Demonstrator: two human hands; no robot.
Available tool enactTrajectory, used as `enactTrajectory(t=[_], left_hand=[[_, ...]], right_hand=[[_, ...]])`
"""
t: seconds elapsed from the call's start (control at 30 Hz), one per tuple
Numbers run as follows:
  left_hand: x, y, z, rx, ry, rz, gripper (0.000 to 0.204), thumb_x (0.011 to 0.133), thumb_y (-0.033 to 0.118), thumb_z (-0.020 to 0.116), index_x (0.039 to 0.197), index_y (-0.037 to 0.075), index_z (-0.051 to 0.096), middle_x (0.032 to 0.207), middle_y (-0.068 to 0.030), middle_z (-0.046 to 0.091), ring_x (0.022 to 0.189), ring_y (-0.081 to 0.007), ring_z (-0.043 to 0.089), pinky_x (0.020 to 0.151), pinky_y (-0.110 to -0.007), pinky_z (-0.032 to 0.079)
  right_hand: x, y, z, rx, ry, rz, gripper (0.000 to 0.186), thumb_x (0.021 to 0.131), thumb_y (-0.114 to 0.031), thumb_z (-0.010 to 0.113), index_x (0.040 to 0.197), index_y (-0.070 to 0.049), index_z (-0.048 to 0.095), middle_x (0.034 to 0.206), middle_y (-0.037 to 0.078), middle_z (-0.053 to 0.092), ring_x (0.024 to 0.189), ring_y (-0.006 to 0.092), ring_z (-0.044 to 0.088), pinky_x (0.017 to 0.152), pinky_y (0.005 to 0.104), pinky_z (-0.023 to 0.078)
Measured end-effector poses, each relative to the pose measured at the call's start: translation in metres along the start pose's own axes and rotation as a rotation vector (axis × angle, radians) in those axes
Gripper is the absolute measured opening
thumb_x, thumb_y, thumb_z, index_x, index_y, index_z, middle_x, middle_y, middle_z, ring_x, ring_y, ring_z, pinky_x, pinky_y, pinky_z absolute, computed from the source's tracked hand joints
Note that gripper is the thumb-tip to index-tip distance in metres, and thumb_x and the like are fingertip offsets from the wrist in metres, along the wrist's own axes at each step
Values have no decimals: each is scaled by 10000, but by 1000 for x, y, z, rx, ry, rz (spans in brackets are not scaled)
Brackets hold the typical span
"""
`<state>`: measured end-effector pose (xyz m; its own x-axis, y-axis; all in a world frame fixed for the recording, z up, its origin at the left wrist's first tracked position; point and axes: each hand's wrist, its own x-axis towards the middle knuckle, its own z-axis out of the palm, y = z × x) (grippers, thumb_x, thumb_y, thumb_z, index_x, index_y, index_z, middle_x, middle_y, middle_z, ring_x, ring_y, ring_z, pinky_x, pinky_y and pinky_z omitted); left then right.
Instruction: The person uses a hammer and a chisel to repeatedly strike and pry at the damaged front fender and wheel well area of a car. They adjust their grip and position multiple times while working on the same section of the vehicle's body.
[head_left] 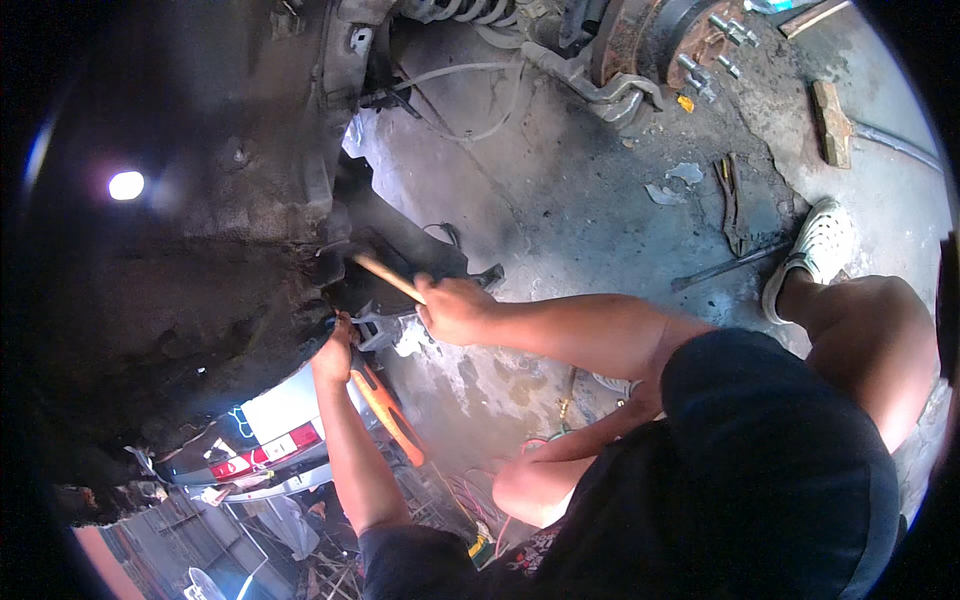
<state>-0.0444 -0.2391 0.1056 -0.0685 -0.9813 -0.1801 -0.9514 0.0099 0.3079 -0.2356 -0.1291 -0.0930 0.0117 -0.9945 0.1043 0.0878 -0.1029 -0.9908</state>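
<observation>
My right hand is closed round the wooden handle of a hammer. The hammer's head is smeared and lies against the dark lower edge of the car body. My left hand is raised to that same edge, just below the hammer, with its fingers closed. What they hold is mostly hidden; a bit of blue shows at the fingertips. Beside the left hand is a grey metal bracket-like part. A long orange object slants down past the left wrist.
A rusty brake hub with studs and a suspension arm stand at the far side. On the concrete floor lie pliers, a metal bar and a sledgehammer. Another vehicle's tail light shows at lower left.
</observation>
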Motion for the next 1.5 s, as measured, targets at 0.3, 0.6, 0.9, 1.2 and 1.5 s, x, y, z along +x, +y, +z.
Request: enactTrajectory(t=[0.3,0.6,0.9,1.2,1.5], left_hand=[[-6,-20,-6,-224,26,-43,112,1032,145,615,945,76,603,787,-5,530,663,-130,476,597,-302,408],[-10,-11,-15,-135,57,-95,102,996,104,594,898,78,604,756,5,537,623,-116,472,567,-283,386],[-4,-7,-17,-169,65,-30,124,1005,112,605,895,56,616,796,-28,586,684,-151,540,597,-321,436],[-10,9,-7,-349,-13,-3,44,967,34,588,935,64,588,807,-22,562,650,-139,504,593,-310,428],[-26,27,-8,-295,4,15,53,976,41,585,923,50,590,789,-24,556,639,-132,488,584,-314,413]], right_hand=[[-25,-46,-54,694,435,-151,270,1029,-224,571,1096,1,436,708,227,640,659,495,646,590,556,489],[-15,-60,-56,554,134,66,278,1027,-269,580,1048,-18,463,767,264,642,720,472,670,636,547,511],[0,-51,-43,358,95,4,307,1014,-287,627,1057,-13,494,781,228,642,719,414,679,653,517,500],[-2,-45,-36,275,53,38,304,1025,-269,577,1122,13,519,771,264,655,732,488,665,680,548,512],[0,-39,-41,174,17,77,360,1015,-286,586,1121,50,514,896,281,689,839,463,697,737,545,530]])
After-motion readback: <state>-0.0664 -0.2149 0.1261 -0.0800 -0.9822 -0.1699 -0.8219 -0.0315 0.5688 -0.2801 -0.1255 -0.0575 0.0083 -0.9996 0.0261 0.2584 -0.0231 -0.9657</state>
